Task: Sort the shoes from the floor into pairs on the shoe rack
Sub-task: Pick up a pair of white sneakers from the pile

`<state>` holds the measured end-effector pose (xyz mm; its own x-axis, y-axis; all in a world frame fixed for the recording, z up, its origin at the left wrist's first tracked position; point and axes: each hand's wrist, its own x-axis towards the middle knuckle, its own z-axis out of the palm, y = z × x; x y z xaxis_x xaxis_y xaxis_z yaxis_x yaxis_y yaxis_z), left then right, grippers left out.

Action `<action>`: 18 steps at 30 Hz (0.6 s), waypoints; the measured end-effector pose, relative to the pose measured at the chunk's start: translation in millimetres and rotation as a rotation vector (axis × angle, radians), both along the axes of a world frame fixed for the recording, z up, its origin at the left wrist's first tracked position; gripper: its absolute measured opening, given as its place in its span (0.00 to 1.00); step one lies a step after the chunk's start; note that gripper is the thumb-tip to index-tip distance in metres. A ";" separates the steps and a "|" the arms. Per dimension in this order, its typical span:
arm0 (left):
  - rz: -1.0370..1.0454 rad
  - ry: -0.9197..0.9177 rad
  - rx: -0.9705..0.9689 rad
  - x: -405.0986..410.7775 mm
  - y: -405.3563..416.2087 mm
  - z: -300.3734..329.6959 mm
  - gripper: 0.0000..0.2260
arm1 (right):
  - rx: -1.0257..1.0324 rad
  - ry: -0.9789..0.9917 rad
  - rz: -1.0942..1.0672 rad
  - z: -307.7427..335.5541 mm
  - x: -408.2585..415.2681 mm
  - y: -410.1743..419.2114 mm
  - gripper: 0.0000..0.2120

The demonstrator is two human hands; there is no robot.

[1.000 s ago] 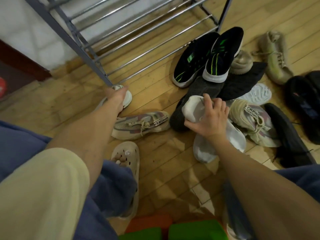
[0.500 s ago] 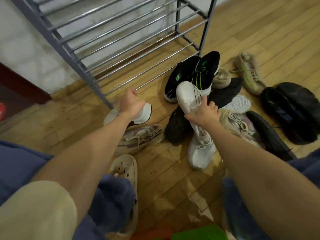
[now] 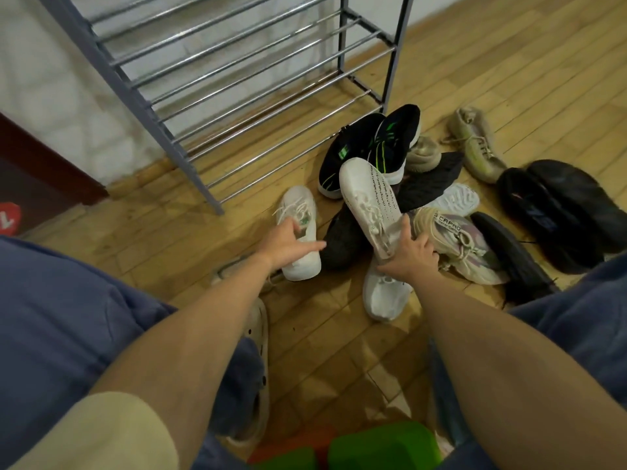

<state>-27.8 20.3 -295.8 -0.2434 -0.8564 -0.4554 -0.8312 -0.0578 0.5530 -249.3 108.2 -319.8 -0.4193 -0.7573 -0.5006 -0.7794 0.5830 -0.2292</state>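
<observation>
Beige sneaker point(image 3: 454, 245) strap — "CAPRO" readable.

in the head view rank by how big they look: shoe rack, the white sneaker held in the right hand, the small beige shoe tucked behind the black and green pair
1. shoe rack, by far the largest.
2. white sneaker in the right hand.
3. beige shoe, smallest, though partly hidden and farther from the camera, so its true size is unsure.
</observation>
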 end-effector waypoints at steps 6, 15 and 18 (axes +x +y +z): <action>0.385 -0.147 -0.018 -0.6 0.2 -13.7 0.25 | -0.004 -0.105 -0.059 5.7 2.6 -2.3 0.52; 1.018 0.669 0.767 6.2 15.9 -23.9 0.31 | 0.005 -0.239 -0.103 34.0 -0.5 -8.3 0.44; 0.973 0.721 0.690 1.6 18.1 -7.0 0.20 | -0.097 -0.395 -0.165 48.7 11.3 -20.9 0.38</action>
<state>-26.1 38.3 -302.8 -0.0457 -0.4721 -0.8803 0.1523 -0.8743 0.4610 -237.9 87.3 -271.2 -0.3293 -0.7478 -0.5764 -0.5195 0.6533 -0.5508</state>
